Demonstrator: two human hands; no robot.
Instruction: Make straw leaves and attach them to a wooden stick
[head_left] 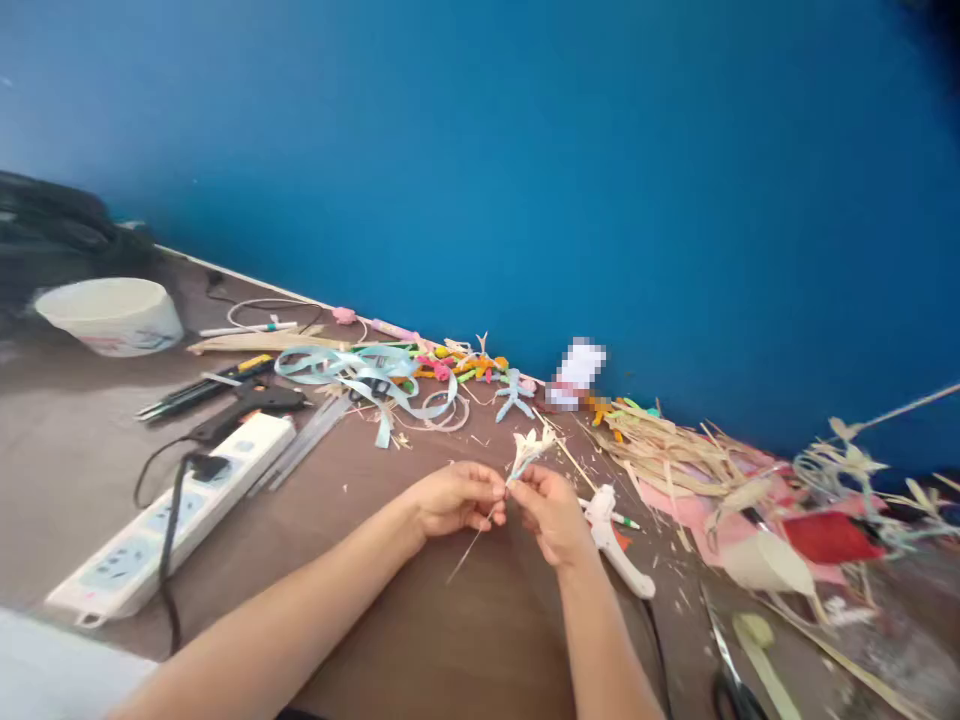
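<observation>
The pale flower is a little below the centre of the frame, held up above the brown table, with its petals toward the top and its thin stem slanting down to the lower left. In my judgement, the step in hand is some fine work at the neck, where a light-blue part sits just under the petals. To do this well, one hand should keep the stem steady while the other turns or presses in small movements, close to the petals but without squeezing them, because they look thin and could bend or tear. It would also be good to keep the wrists away from the white glue gun, which lies just beside the right forearm; whether it is hot, I cannot tell. About the grip: the left hand has thumb and forefinger closed together on the stem near the neck, with the other fingers loosely curled. The right hand pinches at the neck itself, its fingertips almost meeting those of the left; whether they touch is too small to tell. Neither hand looks tightly clenched.
</observation>
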